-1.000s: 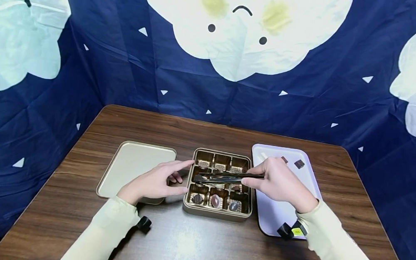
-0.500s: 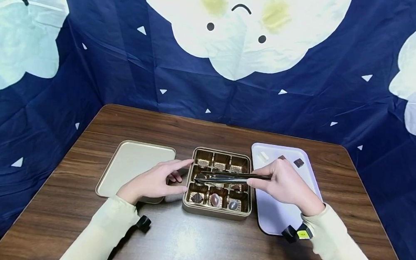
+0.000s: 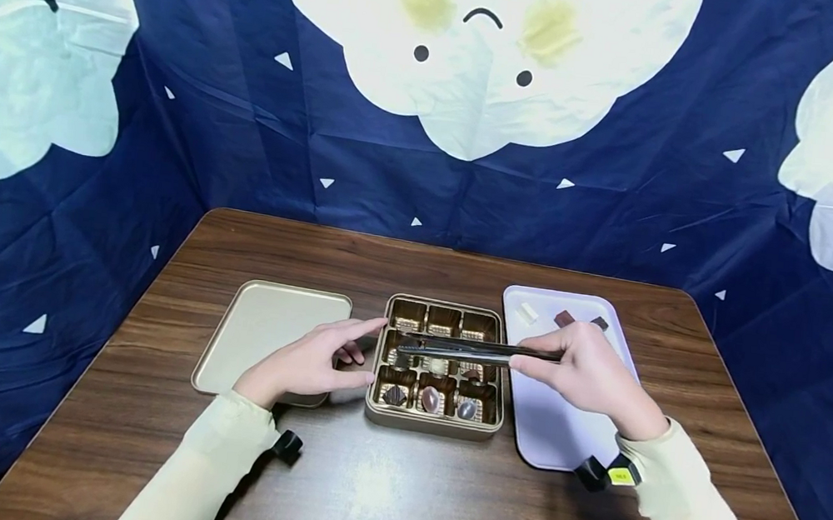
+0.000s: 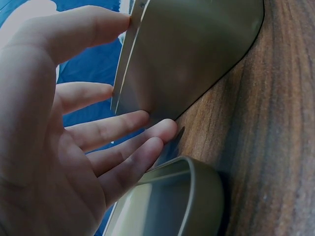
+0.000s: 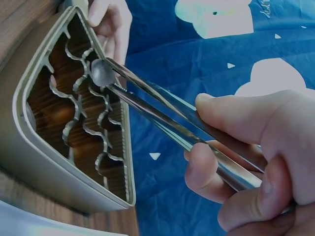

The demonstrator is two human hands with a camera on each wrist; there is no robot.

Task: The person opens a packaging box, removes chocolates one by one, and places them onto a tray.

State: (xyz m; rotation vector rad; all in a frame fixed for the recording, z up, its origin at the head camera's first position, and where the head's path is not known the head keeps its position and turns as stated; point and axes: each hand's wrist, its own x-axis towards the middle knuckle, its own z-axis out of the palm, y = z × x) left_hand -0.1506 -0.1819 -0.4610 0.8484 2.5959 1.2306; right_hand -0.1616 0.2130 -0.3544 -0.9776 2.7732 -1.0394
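Observation:
My right hand (image 3: 590, 373) holds a pair of metal tongs (image 5: 165, 113) between thumb and fingers. Their tips are parted over the left compartment of the middle row in a gold tin (image 3: 431, 425). A dark chocolate (image 3: 402, 362) lies in that compartment, partly under the tongs. Beside it sit a whitish chocolate (image 3: 439, 367) and a brown one (image 3: 472, 375). The front row holds a striped dark chocolate (image 3: 394, 395), a pinkish oval one (image 3: 431, 400) and a grey oval one (image 3: 467, 410). My left hand (image 3: 312, 363), fingers extended, touches the tin's left side with thumb and fingertips.
A pale gold lid (image 3: 267, 329) lies left of the tin, partly under my left hand. On the right, a lilac tray (image 3: 546, 440) bears a white piece (image 3: 528, 313), a reddish-brown piece (image 3: 564, 318) and a dark piece (image 3: 600, 322). A blue curtain (image 3: 424, 185) hangs behind the table.
My right hand has drawn back to the right with the tongs, whose tips have lifted and parted from the dark chocolate. The left hand has stayed at the tin.

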